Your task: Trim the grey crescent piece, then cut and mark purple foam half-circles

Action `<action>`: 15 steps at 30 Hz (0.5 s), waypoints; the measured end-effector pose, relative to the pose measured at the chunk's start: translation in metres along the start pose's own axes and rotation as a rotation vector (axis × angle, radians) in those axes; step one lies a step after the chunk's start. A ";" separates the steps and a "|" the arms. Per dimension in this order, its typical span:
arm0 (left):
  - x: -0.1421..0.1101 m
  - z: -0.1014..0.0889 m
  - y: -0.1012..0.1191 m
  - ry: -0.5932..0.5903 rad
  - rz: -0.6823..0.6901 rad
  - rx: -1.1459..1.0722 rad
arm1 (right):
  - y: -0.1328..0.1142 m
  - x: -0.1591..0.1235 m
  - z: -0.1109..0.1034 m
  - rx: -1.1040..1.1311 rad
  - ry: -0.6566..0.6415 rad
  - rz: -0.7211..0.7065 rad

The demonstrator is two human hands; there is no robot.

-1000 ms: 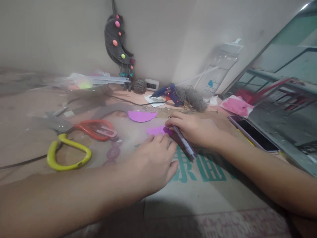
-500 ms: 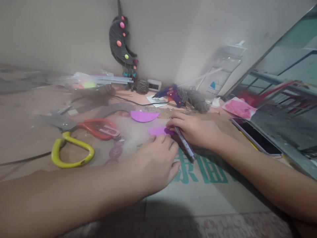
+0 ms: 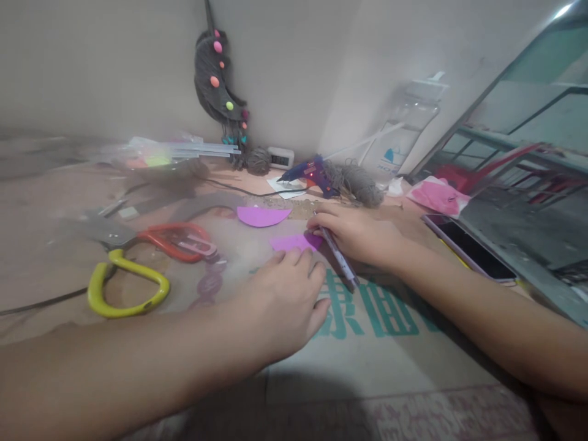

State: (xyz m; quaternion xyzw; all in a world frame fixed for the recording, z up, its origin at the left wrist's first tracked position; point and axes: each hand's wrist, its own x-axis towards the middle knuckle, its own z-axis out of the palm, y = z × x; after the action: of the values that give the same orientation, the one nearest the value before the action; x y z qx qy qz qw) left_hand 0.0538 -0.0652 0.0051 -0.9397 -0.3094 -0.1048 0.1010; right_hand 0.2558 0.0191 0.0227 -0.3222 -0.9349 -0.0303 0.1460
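Observation:
My right hand is closed round a slim, patterned purple pen, whose upper end slants back toward me. The pen's tip is hidden by my fingers at the right end of a purple paper piece. Flat over the near edge of that paper lies my left hand, its fingers stretched forward and the thumb apart. A purple half-round piece of paper rests just beyond, touched by neither hand. Beneath my hands is a cardboard sheet with green printed characters.
Scissors with red and yellow handles lie at left. Behind stand a blue glue gun, grey yarn and a clear bottle. A phone lies at right. A yarn-wrapped moon hangs on the wall.
The view has shifted slightly, so most things appear a little further left. My hands keep nearly the same places on the paper and pen.

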 end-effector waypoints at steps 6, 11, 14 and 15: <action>-0.002 0.006 0.005 0.086 0.025 0.110 | 0.005 0.000 -0.004 0.160 0.112 0.074; -0.003 0.008 0.005 0.118 0.029 0.126 | 0.001 -0.002 -0.013 0.366 0.021 0.191; -0.003 0.006 0.004 0.102 0.031 0.122 | -0.005 -0.002 -0.009 0.310 -0.005 0.129; -0.003 0.006 0.003 0.100 0.033 0.123 | -0.007 -0.002 -0.006 0.262 0.012 0.121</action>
State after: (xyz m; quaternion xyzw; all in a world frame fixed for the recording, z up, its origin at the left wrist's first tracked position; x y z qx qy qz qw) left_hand 0.0541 -0.0676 -0.0013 -0.9304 -0.2940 -0.1307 0.1755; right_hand 0.2547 0.0119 0.0285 -0.3559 -0.9088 0.0989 0.1939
